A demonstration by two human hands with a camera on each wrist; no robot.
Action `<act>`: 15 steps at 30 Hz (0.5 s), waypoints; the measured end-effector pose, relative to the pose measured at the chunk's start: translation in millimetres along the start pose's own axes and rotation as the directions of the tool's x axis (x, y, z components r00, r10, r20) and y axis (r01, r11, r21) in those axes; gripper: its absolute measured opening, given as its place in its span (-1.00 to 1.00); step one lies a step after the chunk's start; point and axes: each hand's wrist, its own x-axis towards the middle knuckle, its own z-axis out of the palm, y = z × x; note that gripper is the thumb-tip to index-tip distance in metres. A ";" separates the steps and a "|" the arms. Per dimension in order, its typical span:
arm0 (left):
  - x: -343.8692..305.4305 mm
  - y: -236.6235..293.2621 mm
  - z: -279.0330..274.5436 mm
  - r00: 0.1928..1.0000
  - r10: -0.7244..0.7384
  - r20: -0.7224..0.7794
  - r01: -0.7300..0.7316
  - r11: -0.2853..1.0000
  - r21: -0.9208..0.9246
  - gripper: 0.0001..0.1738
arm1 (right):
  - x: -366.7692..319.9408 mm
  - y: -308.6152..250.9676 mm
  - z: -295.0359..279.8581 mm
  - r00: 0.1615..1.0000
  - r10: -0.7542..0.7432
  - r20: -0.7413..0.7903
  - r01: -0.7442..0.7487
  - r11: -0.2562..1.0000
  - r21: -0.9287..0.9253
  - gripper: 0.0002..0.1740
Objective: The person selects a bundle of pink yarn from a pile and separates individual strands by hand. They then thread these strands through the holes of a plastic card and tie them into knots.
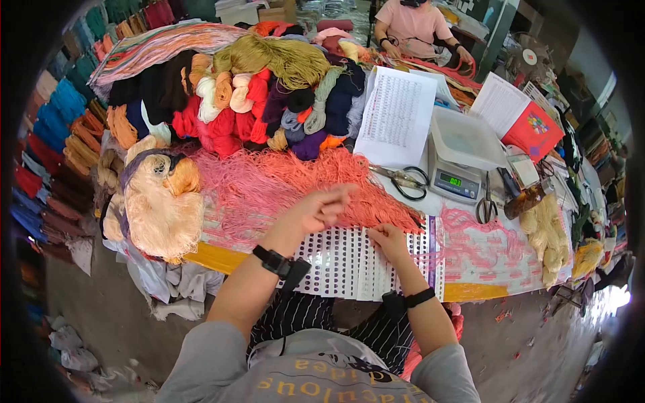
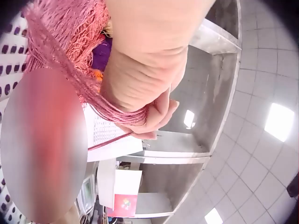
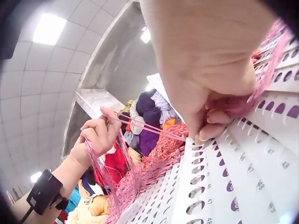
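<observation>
My left hand (image 1: 321,209) is raised over the near edge of the coral yarn pile (image 1: 336,176). A bundle of pink thread (image 2: 79,84) runs across its curled fingers. In the right wrist view, the left hand (image 3: 99,136) pinches a few pink strands (image 3: 156,129), stretched taut across to my right hand (image 3: 205,65). That right hand (image 1: 391,243) grips pink thread at the top edge of white hole-punched cards (image 1: 329,258). More pink thread bunches inside its palm. Numbers are printed beside the holes of the cards (image 3: 189,179), which lie overlapped.
Skeins of many colours (image 1: 228,107) are heaped behind the pile, and cream skeins (image 1: 164,208) lie left. Black-handled scissors (image 1: 408,181), a digital scale (image 1: 457,183) with a plastic tub, and printed sheets (image 1: 396,114) stand right. Another person (image 1: 415,30) works across the table.
</observation>
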 end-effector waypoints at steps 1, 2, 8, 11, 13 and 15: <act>10.6 -15.6 -6.3 0.997 -0.067 -0.027 0.070 0.979 0.191 -0.45 | 0.0 -1.4 -2.1 1.000 0.009 0.026 -0.011 0.994 0.105 -0.84; 19.9 -38.3 -10.9 0.990 -0.125 -0.066 0.140 0.918 0.370 -0.45 | -1.3 -6.6 -5.4 0.996 0.050 0.078 -0.065 0.979 0.195 -0.86; 26.2 -74.8 -14.0 0.913 0.400 -0.082 -0.030 0.265 0.964 -0.75 | -0.6 3.5 -4.9 0.998 -0.030 0.060 0.032 0.999 -0.035 -0.77; 0.7 -7.0 -29.0 0.936 0.182 -0.300 0.056 0.765 0.642 -0.78 | -1.3 2.3 1.6 0.999 -0.045 0.001 0.044 0.958 -0.283 -0.68; -22.6 43.2 -53.7 0.946 0.105 -0.307 -0.040 0.977 0.211 -0.81 | -0.4 3.9 1.7 1.000 -0.022 0.000 0.021 0.961 -0.276 -0.69; -46.4 85.6 -66.7 0.921 0.214 -0.325 -0.218 0.976 0.023 -0.86 | 1.2 5.8 1.5 1.000 -0.014 0.011 0.017 0.959 -0.283 -0.70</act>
